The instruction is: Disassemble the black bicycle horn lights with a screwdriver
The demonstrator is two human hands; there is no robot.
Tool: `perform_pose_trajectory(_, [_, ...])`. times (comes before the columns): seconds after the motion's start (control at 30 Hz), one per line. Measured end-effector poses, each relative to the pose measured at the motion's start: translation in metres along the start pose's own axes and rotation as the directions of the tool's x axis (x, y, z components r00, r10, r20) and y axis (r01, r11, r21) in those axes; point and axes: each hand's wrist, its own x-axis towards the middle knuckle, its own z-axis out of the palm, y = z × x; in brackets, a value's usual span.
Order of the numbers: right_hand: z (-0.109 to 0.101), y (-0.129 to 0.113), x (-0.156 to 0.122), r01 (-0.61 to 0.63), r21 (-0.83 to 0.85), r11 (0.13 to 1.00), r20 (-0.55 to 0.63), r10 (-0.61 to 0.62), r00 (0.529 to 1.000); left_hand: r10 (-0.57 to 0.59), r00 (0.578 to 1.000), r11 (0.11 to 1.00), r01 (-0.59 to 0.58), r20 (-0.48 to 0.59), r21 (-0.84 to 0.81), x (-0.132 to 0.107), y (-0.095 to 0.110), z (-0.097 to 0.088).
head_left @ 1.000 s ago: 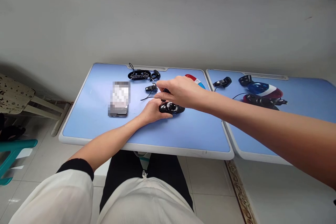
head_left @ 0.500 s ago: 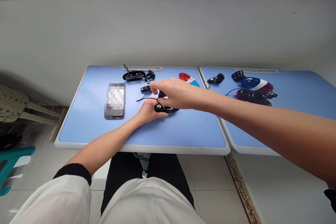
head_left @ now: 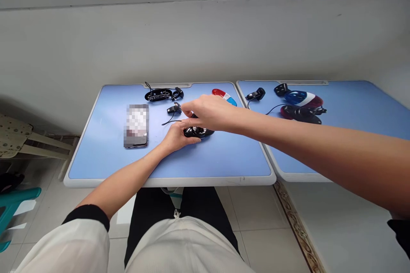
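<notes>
A black mouse base [head_left: 201, 132] lies in the middle of the blue table [head_left: 224, 158]. My left hand [head_left: 175, 135] rests on the table with its fingers closed round the left end of the base. My right hand [head_left: 209, 112] reaches over the base from the right, its fingertips pinched on a small part I cannot make out. A small black connector [head_left: 174, 108] with a thin cable lies just beyond my fingers. A red, white and blue mouse shell [head_left: 224, 95] lies behind my right hand.
A phone [head_left: 136, 126] lies left of my hands. A black circuit part [head_left: 159, 94] with a cable sits at the table's back edge. A second blue table [head_left: 352, 106] on the right holds another mouse shell [head_left: 303, 98], a black base [head_left: 301, 114] and a plug [head_left: 256, 93]. A chair [head_left: 19, 136] stands far left.
The view has shifted up and to the right. My right fingertips have dropped closer to the mouse base; my left hand stays on it.
</notes>
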Motion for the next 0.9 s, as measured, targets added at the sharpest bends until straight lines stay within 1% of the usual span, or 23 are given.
perform_pose_trajectory(0.07, [0.000,-0.001,0.000,-0.017,-0.026,1.000,-0.007,0.017,1.000,0.002,1.000,1.000,-0.002,0.002,0.003,0.000,0.000,0.000])
perform_pose_trajectory(0.2, [-0.002,0.000,0.000,0.103,0.027,0.994,-0.004,-0.103,0.995,-0.020,0.999,1.000,0.019,0.035,0.022,0.001,-0.002,0.000])
perform_pose_trajectory(0.27, [-0.002,0.003,0.000,0.159,0.079,0.984,-0.013,-0.158,0.987,-0.037,0.998,0.999,0.036,0.041,0.027,0.001,-0.003,0.000])
perform_pose_trajectory(0.33, [0.000,0.004,0.000,0.188,0.149,0.971,-0.034,-0.185,0.982,-0.032,0.999,0.998,0.030,0.037,0.051,0.001,-0.003,0.000])
perform_pose_trajectory(0.4, [0.002,0.004,0.001,0.171,0.196,0.966,-0.050,-0.165,0.985,-0.005,1.000,0.997,0.004,0.011,0.081,0.001,-0.002,0.000])
perform_pose_trajectory(0.5, [0.004,0.001,0.002,0.096,0.166,0.981,-0.070,-0.085,0.994,0.029,0.999,0.995,-0.025,-0.040,0.093,0.001,-0.001,0.001])
perform_pose_trajectory(0.53, [0.004,0.000,0.002,0.093,0.157,0.983,-0.073,-0.082,0.994,0.029,0.999,0.996,-0.026,-0.042,0.083,0.001,-0.001,0.001])
perform_pose_trajectory(0.6, [0.003,0.000,0.002,0.127,0.189,0.974,-0.052,-0.120,0.991,0.010,1.000,0.998,-0.009,-0.014,0.066,0.001,-0.001,0.000])
perform_pose_trajectory(0.67, [0.001,0.002,0.002,0.160,0.266,0.950,-0.003,-0.166,0.986,-0.027,0.999,0.997,0.025,0.020,0.068,0.000,-0.001,0.000])
perform_pose_trajectory(0.77, [-0.005,0.008,-0.003,0.124,0.371,0.920,0.032,-0.146,0.989,-0.043,0.998,0.996,0.040,0.035,0.074,0.000,-0.001,-0.001])
perform_pose_trajectory(0.83, [-0.009,0.013,-0.011,0.091,0.461,0.883,-0.008,-0.098,0.995,-0.006,0.999,0.998,0.004,0.039,0.065,0.000,-0.001,-0.001])
perform_pose_trajectory(0.9, [-0.012,0.018,-0.025,0.075,0.554,0.829,-0.106,-0.020,0.994,0.049,0.998,0.996,-0.052,0.035,0.068,0.001,-0.002,-0.001])
